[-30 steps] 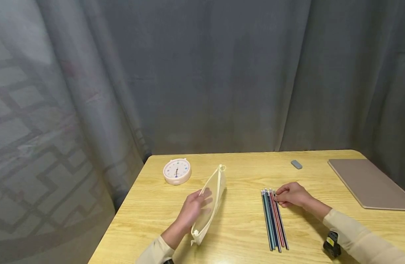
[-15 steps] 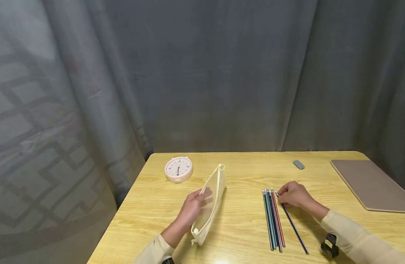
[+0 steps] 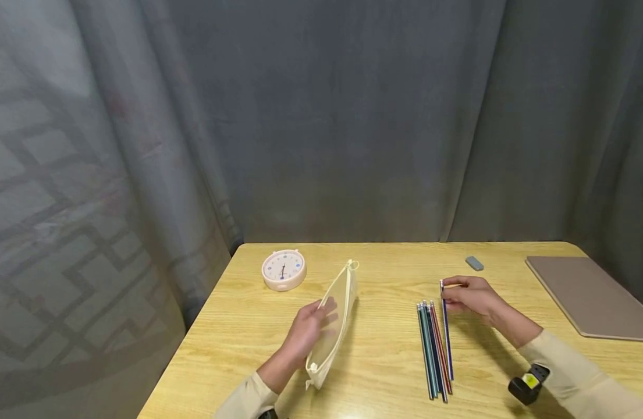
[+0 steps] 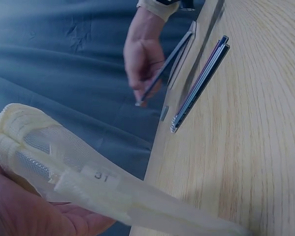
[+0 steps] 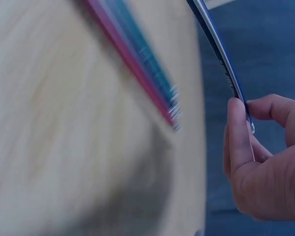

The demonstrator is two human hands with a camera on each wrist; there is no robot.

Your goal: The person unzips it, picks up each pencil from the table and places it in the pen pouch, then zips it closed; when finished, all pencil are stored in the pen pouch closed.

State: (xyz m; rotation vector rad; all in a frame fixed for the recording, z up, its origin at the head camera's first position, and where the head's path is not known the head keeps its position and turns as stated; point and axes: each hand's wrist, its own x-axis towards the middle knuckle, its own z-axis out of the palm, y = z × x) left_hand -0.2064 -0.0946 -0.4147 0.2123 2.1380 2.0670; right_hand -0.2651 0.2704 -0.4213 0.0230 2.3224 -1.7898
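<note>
In the head view, my left hand (image 3: 304, 331) grips a cream mesh zip pouch (image 3: 331, 334) by its left side, its fingers showing through the mesh. The pouch stands on edge, its mouth parted; a small printed label shows in the left wrist view. My right hand (image 3: 473, 298) pinches a dark blue pencil (image 3: 447, 337) near its top end between thumb and fingers. That pencil (image 5: 221, 54) is raised off the table in the right wrist view. Just left of it lies a row of several pencils (image 3: 432, 352), teal, dark blue and red, side by side.
A pale pink clock (image 3: 283, 269) sits at the back left of the wooden table (image 3: 384, 273). Behind my right hand lies a small grey eraser-like block (image 3: 474, 263). A flat brown board (image 3: 588, 297) covers part of the right side. Grey curtains (image 3: 342, 128) hang behind.
My right hand drew the dark blue pencil away from the row to the right, then lifted it and swung it back beside the row. My left hand and the pouch stay nearly in place.
</note>
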